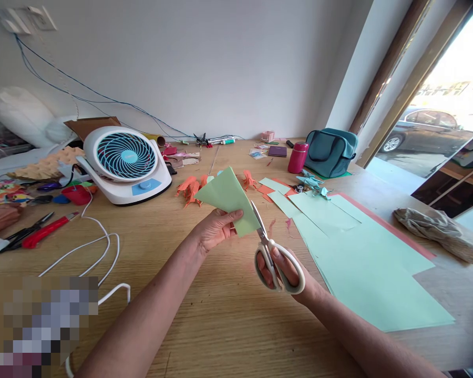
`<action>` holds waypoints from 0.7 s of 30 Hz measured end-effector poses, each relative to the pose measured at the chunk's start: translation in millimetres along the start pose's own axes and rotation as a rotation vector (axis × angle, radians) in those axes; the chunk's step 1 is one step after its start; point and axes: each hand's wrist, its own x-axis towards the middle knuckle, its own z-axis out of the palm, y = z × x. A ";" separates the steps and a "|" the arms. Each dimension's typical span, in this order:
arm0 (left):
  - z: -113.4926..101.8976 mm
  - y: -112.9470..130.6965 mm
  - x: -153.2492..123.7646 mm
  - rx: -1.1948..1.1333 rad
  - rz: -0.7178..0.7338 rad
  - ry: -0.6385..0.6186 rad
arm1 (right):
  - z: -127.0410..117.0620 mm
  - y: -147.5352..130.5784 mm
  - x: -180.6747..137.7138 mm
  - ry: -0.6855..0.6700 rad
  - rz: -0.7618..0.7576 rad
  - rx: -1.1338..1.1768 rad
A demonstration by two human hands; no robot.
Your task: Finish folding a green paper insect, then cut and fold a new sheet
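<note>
A piece of pale green paper (230,197), partly triangular in outline, is pinched in my left hand (220,229), thumb on top. My right hand (286,270) has its fingers through the white handles of a pair of scissors (265,239). The blades point up and away, lying along the paper's right edge; whether paper is between them I cannot tell. Beyond the held paper are orange paper cuttings (189,190). To the right, large light green sheets (372,268) lie on the table, with narrower green strips on top.
A white fan (126,157) stands at the left, its white cable (110,236) looping over the wooden table (205,315). A red-handled cutter (49,231) and another person's hand (2,218) are at far left. At the back right stand a pink flask (298,157) and a teal bag (331,152).
</note>
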 end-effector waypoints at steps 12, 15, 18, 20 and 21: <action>5.6 0.7 -2.3 -0.004 -0.007 0.021 | 4.1 -5.2 0.3 0.016 0.004 -0.038; 7.5 -1.6 -2.6 0.010 -0.003 0.003 | 3.8 -6.3 0.4 0.018 -0.015 -0.030; 9.8 -3.8 -3.5 0.013 -0.013 -0.004 | 3.6 -7.8 0.8 0.017 -0.023 -0.026; 11.1 -5.3 -4.0 -0.011 -0.014 -0.009 | 3.6 -8.0 0.9 0.019 -0.027 -0.027; 11.6 -6.1 -4.0 -0.029 -0.015 -0.016 | 3.6 -7.6 0.9 0.021 -0.031 -0.027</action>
